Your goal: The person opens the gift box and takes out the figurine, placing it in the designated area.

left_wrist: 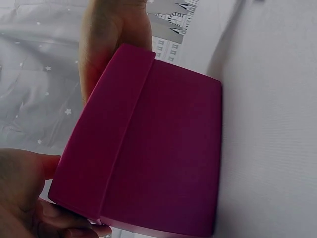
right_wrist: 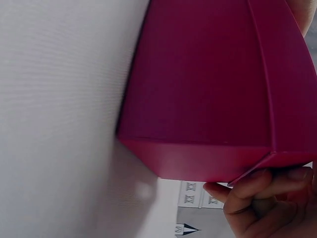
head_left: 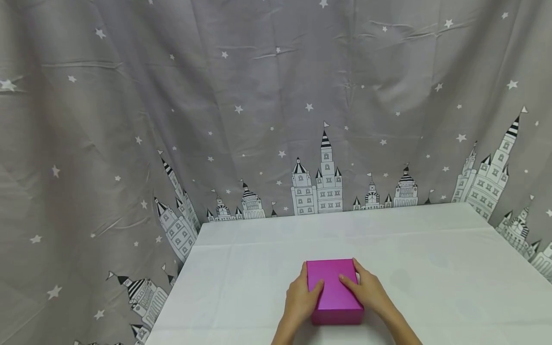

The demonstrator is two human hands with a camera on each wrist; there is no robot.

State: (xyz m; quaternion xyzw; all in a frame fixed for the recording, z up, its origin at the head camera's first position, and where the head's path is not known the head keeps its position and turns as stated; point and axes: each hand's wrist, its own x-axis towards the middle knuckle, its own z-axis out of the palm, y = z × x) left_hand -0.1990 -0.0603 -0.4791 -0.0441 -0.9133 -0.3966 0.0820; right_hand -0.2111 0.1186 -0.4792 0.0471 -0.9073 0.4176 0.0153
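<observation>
A bright magenta box (head_left: 331,273) with a lid sits on the white table near its front, between both hands. My left hand (head_left: 298,297) grips its left side, thumb on the top and fingers along the side wall. On the opposite side my right hand (head_left: 372,290) holds it the same way, thumb over the top. The left wrist view shows the lid (left_wrist: 101,134) as a band above the box's body (left_wrist: 166,148), with a seam between them. In the right wrist view, fingers (right_wrist: 247,191) touch the side right at the lid's lower edge. The box's contents are hidden.
The white-covered table (head_left: 241,273) spreads out around the box. Behind it and along the left and right hangs a grey curtain (head_left: 258,81) printed with white stars and castles, meeting the table's back edge.
</observation>
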